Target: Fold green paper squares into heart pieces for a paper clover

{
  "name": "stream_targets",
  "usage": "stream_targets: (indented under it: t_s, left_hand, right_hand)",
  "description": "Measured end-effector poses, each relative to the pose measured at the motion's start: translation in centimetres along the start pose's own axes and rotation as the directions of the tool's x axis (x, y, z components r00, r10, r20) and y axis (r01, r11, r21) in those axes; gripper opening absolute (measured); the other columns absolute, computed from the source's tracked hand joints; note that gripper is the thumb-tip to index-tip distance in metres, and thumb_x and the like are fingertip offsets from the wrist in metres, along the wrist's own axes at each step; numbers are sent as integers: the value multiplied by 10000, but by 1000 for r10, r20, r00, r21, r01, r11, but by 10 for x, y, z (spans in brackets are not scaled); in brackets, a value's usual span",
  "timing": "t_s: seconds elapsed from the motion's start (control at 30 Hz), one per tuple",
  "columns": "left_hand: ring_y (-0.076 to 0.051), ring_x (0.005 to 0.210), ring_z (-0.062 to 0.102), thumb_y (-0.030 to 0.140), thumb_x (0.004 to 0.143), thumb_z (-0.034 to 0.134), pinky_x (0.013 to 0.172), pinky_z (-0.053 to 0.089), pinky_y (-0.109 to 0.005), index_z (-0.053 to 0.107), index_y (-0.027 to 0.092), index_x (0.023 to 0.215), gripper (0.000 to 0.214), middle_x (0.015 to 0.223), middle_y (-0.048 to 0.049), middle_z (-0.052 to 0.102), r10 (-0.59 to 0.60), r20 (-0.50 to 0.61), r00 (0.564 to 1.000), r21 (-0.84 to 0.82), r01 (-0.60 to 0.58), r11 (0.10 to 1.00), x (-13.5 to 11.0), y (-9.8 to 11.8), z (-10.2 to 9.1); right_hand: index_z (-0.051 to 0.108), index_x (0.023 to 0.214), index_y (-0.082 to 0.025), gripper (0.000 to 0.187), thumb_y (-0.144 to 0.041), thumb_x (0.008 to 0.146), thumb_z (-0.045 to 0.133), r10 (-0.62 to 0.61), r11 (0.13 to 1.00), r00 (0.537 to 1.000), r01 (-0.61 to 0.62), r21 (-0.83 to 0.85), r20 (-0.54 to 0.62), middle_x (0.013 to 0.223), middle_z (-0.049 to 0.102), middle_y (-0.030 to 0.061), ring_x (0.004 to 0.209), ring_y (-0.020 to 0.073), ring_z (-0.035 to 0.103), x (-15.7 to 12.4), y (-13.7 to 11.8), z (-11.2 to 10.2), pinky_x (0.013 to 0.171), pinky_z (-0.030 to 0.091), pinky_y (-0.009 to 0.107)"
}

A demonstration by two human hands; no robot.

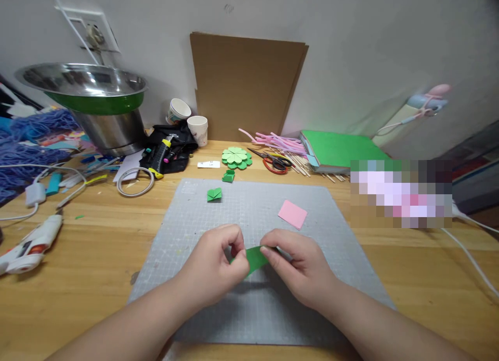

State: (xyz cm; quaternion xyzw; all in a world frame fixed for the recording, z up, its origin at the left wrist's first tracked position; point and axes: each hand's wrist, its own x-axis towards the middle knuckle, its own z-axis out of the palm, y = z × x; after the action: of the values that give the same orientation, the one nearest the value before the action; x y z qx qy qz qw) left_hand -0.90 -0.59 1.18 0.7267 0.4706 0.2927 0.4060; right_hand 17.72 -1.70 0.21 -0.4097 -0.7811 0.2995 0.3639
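Between my two hands, just above the grey cutting mat, is a strip of green paper. My left hand pinches its left end between thumb and forefinger. At the other end my right hand grips it the same way, and the fingers hide part of both ends. Farther up the mat lie a folded green paper piece and a pink paper square. Another small folded green piece rests at the mat's back edge.
Behind the mat sit a green paper flower, scissors, pink stems and a green book. A metal bowl, paper cups, a yellow-black utility knife and a white glue gun stand or lie at left.
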Motion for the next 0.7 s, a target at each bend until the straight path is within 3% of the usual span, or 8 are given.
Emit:
stream_targets:
  t_s: [0.2, 0.3, 0.33, 0.43, 0.5, 0.57, 0.7]
  left_hand:
    - [-115, 553, 442, 123, 685, 474, 504, 326, -230, 425, 202, 602, 124, 590, 46, 474, -33, -53, 998, 45, 35, 998, 3, -4, -9]
    - [-112, 532, 426, 123, 701, 463, 485, 321, -230, 410, 204, 604, 137, 587, 47, 457, -66, -137, 988, 51, 73, 996, 5, -8, -13]
    - [-116, 549, 440, 127, 718, 455, 497, 338, -233, 414, 204, 617, 133, 606, 42, 463, -73, -161, 984, 45, 82, 996, 5, -8, -14]
    - [-154, 744, 530, 171, 779, 491, 652, 440, -280, 517, 201, 801, 45, 800, -2, 554, 17, -197, 980, 45, -8, 999, 5, -7, -12]
    - [-199, 969, 538, 207, 775, 587, 827, 450, -346, 541, 214, 1036, 265, 1038, -52, 583, 165, -144, 976, 89, -153, 984, 3, -6, -7]
    - [-224, 1104, 505, 197, 755, 652, 940, 412, -394, 521, 238, 1168, 436, 1183, -76, 564, 269, -61, 961, 133, -259, 957, 1, -7, -2]
    - [-199, 1049, 555, 151, 776, 635, 927, 438, -372, 576, 226, 1126, 362, 1103, -63, 621, 248, -41, 968, 101, -243, 965, 0, -12, 4]
  right_hand:
    - [578, 753, -194, 149, -222, 882, 508, 63, 997, 988, -57, 47, -139, 658, 569, -5, 616, 130, 515, 6, 5, -14, 575, 390, 245]
    - [567, 742, -201, 160, -282, 874, 527, 231, 958, 920, -157, 242, -318, 679, 555, -7, 654, 140, 528, 9, 11, -20, 593, 413, 250]
    - [560, 738, -201, 169, -308, 867, 540, 305, 921, 893, -189, 342, -329, 678, 549, -10, 652, 139, 537, 10, 12, -19, 600, 429, 254]
    - [522, 734, -195, 218, -380, 823, 594, 509, 713, 853, -344, 611, -115, 629, 558, -27, 548, 131, 574, 12, 14, -11, 536, 459, 259]
    - [491, 742, -194, 247, -403, 799, 611, 584, 556, 808, -463, 690, 71, 571, 570, -37, 451, 124, 573, 12, 13, -2, 447, 425, 230]
    - [480, 754, -190, 249, -399, 794, 609, 603, 451, 775, -528, 719, 191, 528, 577, -38, 402, 115, 564, 12, 12, 6, 396, 373, 196]
    - [473, 771, -185, 248, -397, 821, 591, 542, 362, 792, -523, 772, 282, 554, 593, -28, 447, 110, 592, 10, 10, 11, 414, 370, 182]
